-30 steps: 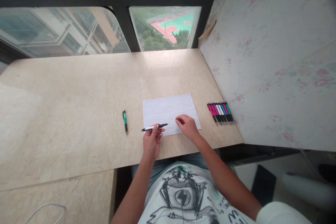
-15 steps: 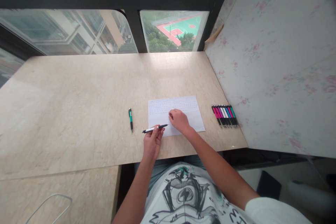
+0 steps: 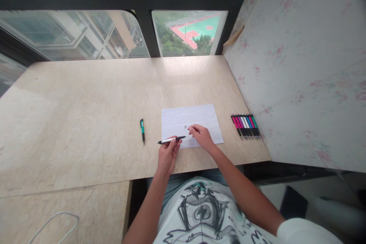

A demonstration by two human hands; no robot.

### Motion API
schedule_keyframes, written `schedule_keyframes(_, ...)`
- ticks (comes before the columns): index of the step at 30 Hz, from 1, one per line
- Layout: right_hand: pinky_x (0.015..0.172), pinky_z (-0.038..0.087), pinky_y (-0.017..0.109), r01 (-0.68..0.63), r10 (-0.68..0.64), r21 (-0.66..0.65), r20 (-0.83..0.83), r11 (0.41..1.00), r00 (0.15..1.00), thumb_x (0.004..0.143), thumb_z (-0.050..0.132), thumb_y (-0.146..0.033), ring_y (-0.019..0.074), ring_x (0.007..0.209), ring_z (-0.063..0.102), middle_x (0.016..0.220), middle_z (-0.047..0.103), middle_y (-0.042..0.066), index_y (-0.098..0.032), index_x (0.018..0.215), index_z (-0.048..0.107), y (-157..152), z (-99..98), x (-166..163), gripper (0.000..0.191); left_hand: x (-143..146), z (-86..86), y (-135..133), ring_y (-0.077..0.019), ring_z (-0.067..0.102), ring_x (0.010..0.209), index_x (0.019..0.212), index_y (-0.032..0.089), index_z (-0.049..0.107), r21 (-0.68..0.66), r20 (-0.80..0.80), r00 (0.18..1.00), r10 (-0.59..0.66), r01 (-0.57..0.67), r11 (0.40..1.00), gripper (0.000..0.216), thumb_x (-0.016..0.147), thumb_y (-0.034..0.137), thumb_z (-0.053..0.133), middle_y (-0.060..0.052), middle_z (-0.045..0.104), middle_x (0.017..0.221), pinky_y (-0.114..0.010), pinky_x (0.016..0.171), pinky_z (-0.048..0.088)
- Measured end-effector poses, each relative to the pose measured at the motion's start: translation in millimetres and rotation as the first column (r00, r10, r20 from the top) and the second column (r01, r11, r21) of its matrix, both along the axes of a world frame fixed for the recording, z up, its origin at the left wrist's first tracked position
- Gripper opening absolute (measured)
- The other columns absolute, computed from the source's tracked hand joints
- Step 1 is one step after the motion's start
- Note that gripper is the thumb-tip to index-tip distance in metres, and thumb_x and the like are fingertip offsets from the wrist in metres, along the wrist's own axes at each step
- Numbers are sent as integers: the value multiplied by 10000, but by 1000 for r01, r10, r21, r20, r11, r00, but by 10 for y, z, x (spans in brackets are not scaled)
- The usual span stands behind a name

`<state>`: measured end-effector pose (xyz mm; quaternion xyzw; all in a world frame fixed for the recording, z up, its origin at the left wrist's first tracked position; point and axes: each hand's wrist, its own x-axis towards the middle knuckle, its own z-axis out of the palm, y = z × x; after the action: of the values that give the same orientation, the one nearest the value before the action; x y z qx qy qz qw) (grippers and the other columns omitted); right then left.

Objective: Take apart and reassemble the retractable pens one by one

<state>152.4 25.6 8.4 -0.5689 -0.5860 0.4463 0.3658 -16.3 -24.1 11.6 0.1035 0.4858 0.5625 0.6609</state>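
My left hand (image 3: 169, 154) is closed around a white pen (image 3: 168, 141) with a black grip. The pen is tilted slightly, its front end pointing right over a written sheet of paper (image 3: 174, 125), and a thin tip shows at that end. Close to the tip is my right hand (image 3: 201, 136), fingers bent and a little apart, with nothing visible in them. A small dark piece (image 3: 185, 126) lies on the paper just left of the right fingertips; it is too small to name.
Left of the paper lies a green pen (image 3: 142, 131) with a black grip. Several coloured pens (image 3: 245, 126) lie in a row by the papered wall (image 3: 309, 68). A white cable (image 3: 64, 213) rests on the lower left surface. Windows stand behind the tabletop (image 3: 85, 122).
My right hand has let go of the small dark piece on the paper and moved right and slightly down, towards the pen's tip. The left hand with the pen has shifted slightly right.
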Motion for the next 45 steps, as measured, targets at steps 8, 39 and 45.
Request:
schedule_keyframes(8, 580, 408, 233, -7, 6, -40, -41, 999, 999, 847, 580, -362, 125, 588, 556, 630, 652, -7, -186, 702, 664, -228, 78, 27, 243, 65, 37, 10, -142, 711, 811, 948, 134, 689, 9, -41, 996, -73, 74, 997, 272, 723, 248, 790, -64, 722, 891, -208, 727, 549)
schedule_keyframes(39, 632, 487, 264, 65, -73, -54, -147, 996, 987, 771, 646, -319, 163, 736, 626, 843, 698, 45, -189, 881, 682, -272, -20, 155, 175, 127, 20, 66, -110, 683, 755, 911, 129, 694, -29, -47, 999, -19, 17, 999, 249, 714, 249, 787, -55, 718, 859, -211, 727, 505)
schedule_keyframes(45, 636, 503, 279, 163, -164, 9, 28, 987, 986, 794, 593, -275, 177, 749, 644, 867, 708, 61, -184, 888, 675, -214, -27, 261, 154, 34, 50, 87, -104, 683, 760, 920, 123, 690, -44, -62, 996, 69, -72, 996, 249, 721, 238, 786, -61, 718, 863, -195, 712, 519)
